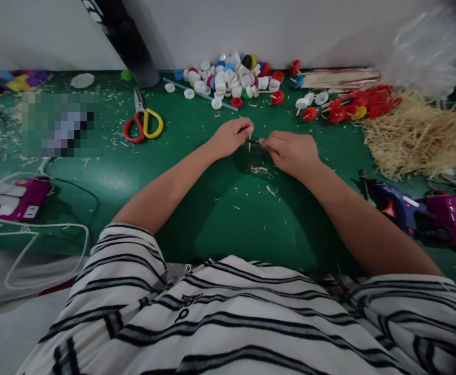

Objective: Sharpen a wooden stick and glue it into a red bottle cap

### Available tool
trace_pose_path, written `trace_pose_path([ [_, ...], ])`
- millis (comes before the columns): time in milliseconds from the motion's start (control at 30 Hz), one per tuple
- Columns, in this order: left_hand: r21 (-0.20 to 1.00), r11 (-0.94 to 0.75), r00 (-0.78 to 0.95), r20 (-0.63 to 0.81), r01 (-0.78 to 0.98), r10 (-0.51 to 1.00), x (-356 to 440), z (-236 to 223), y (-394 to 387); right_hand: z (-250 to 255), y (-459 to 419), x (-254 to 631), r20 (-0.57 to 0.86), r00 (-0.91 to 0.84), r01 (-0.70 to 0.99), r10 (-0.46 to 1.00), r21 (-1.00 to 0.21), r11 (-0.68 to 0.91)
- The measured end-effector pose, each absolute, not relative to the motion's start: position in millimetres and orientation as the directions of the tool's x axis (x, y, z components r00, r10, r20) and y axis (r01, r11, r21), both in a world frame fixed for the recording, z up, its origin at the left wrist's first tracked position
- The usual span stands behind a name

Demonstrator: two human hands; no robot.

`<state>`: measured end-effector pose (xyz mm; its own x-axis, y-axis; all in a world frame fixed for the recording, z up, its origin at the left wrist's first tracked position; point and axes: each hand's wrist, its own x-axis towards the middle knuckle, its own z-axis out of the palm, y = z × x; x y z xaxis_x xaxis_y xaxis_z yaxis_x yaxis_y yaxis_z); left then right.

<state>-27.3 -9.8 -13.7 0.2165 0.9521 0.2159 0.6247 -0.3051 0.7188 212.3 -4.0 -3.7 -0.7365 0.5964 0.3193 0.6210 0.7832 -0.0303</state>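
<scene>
Near the middle of the green table, my two hands are close together above a small pile of wood shavings (259, 169). My left hand (233, 136) is closed in a pinch around a thin wooden stick (249, 147), whose pale end points down; the rest is hidden by the fingers. Closed too, my right hand (292, 150) grips a thin dark blade-like tool (254, 141) that reaches across to the stick. How far its handle runs inside the fist is hidden.
Bottle caps (231, 78) lie heaped at the back. Scissors (142, 122) and a black bottle (134, 52) are left of them. At right are wooden sticks (339, 78), red caps on sticks (360, 104), straw-like shavings (423, 135) and a blue glue gun (397, 203). A white cable (56, 225) lies left.
</scene>
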Motion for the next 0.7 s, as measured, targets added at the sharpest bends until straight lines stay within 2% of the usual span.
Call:
trace_pose_path([
  [333,0.726,-0.295,0.196,0.22,0.621,0.955,-27,-14,-11,-12,-2,214,0.34,-0.72,0.623,0.605,-0.066,0.779],
  [567,0.734,-0.283,0.205,0.196,0.617,0.959,-28,-7,-15,-11,-13,220,0.292,-0.756,0.61,0.585,-0.01,0.793],
  [700,0.739,-0.285,0.219,0.189,0.61,0.957,-28,-7,-14,-8,-13,213,0.344,-0.746,0.609,0.57,0.006,0.793],
])
